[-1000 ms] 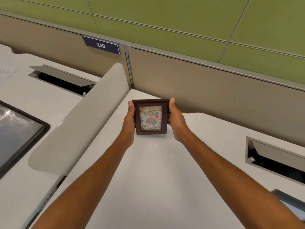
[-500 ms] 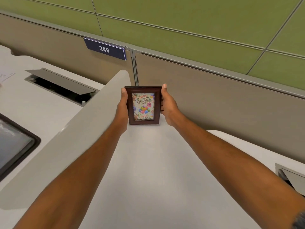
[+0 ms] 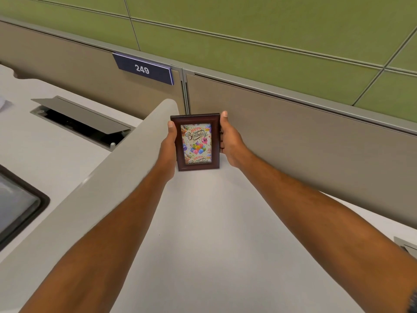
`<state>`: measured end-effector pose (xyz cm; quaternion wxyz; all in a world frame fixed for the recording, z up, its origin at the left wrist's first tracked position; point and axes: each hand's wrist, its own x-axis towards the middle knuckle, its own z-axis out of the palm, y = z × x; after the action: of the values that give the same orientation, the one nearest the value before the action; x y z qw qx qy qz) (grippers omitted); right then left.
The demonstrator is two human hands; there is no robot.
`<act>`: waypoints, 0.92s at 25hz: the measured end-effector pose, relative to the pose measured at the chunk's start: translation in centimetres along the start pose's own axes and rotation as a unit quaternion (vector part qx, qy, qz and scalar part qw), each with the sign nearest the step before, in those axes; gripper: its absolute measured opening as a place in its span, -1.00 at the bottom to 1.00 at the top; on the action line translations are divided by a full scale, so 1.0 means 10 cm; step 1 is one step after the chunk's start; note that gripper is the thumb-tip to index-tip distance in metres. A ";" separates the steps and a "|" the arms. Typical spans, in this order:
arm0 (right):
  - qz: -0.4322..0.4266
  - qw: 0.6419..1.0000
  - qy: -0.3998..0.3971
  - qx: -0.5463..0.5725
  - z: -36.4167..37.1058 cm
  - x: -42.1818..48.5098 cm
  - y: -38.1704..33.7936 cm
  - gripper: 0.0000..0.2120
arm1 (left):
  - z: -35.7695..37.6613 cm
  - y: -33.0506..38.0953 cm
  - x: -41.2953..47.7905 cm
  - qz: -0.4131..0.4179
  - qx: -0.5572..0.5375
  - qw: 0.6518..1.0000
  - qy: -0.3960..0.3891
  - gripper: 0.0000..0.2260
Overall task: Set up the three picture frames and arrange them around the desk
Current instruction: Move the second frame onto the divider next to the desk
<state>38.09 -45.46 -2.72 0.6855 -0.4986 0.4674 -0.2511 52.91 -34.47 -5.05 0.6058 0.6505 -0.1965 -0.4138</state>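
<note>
A small dark-brown picture frame [image 3: 196,142] with a "Happy Birthday" balloon card stands upright in the far corner of the white desk [image 3: 203,233], its lower edge at the desk surface. My left hand [image 3: 168,146] grips its left side and my right hand [image 3: 230,141] grips its right side, thumbs at the top corners. The frame's back and stand are hidden. Only one frame is in view.
A grey curved divider [image 3: 97,188] runs along the left of the desk. Behind stands a beige partition [image 3: 293,136] with a blue "249" sign [image 3: 143,69] under green wall panels. An open cable hatch [image 3: 81,118] and a dark-rimmed tray [image 3: 20,204] lie on the neighbouring desk.
Both hands carried the frame away from me, into the corner by the divider and partition. The frame came down to the desk surface.
</note>
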 end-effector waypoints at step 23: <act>0.081 0.974 0.204 0.054 -0.30 -1.64 0.70 -0.36 | -0.20 -0.63 -1.70 -0.070 0.231 0.963 0.123 -0.67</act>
<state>27.36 -30.88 -2.99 0.6198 -0.3596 0.6219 -0.3159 43.08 -19.15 -6.07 0.4280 0.8310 -0.1650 -0.3148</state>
